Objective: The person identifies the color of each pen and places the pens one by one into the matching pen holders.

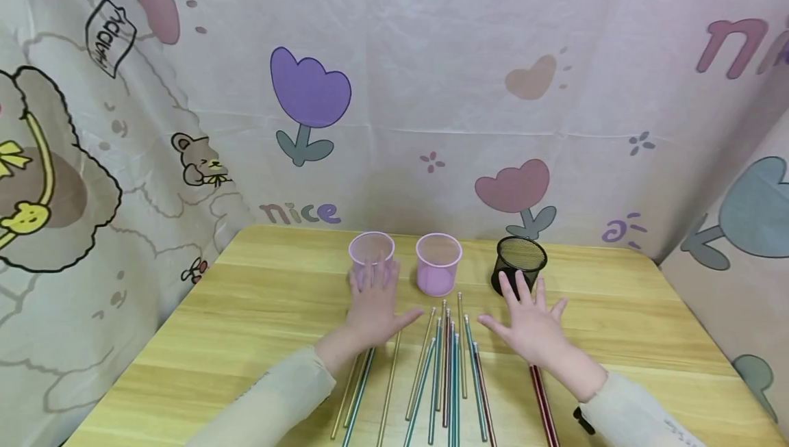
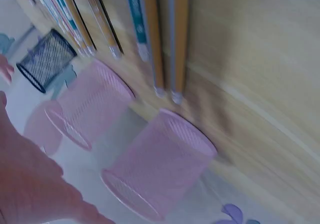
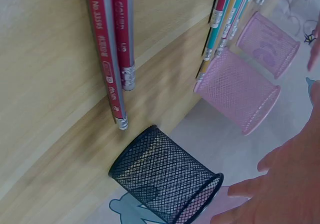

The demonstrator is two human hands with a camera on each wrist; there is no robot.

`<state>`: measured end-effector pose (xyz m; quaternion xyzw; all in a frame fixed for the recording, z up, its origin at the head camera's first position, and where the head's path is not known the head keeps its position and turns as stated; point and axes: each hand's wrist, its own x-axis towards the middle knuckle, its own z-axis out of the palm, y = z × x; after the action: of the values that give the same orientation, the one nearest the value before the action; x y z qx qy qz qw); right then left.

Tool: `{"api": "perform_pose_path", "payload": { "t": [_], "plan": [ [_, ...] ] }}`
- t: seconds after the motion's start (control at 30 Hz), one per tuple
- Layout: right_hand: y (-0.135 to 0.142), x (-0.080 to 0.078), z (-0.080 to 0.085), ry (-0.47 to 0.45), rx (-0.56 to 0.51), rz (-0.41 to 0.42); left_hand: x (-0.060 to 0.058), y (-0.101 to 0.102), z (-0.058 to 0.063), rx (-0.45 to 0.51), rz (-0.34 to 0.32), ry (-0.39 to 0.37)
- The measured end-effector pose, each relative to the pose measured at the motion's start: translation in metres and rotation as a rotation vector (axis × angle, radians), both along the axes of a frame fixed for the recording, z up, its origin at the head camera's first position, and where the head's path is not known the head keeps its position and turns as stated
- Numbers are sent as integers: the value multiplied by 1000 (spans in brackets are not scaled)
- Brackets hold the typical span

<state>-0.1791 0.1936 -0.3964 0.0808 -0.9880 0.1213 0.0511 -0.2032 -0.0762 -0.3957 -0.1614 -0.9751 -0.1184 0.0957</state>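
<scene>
My left hand (image 1: 374, 307), fingers spread, hovers in front of the left pink mesh pencil cup (image 2: 160, 164), overlapping it in the head view. My right hand (image 1: 533, 327) is likewise spread before the black mesh pencil cup (image 3: 167, 174). Neither hand holds anything. Between the two stands another pink mesh cup (image 1: 439, 276). No pencils show in the cups. Below the left hand lie gold and teal pencils (image 1: 362, 392). Two red pencils (image 3: 110, 69) lie under the right wrist. A bunch of gold, teal and red pencils (image 1: 455, 372) lies between the hands, eraser ends toward the cups.
The wooden table (image 1: 641, 344) ends at a hanging cloth (image 1: 407, 91) printed with flowers and words, just behind the cups. More printed cloth (image 1: 123, 241) hangs along the left side. A small black object (image 1: 583, 421) shows at my right sleeve.
</scene>
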Motion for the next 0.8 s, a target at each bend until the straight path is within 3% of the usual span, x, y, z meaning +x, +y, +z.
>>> {"api": "perform_pose_path", "payload": {
  "t": [0.37, 0.63, 0.8],
  "plan": [
    [-1, 1, -1, -11, -11, 7, -28, -44, 9, 208, 153, 28],
    [0, 2, 0, -13, -7, 3, -48, -62, -2, 400, 208, -126],
    [1, 3, -1, -19, -11, 0, -56, -71, -11, 368, 201, -143]
  ]
}}
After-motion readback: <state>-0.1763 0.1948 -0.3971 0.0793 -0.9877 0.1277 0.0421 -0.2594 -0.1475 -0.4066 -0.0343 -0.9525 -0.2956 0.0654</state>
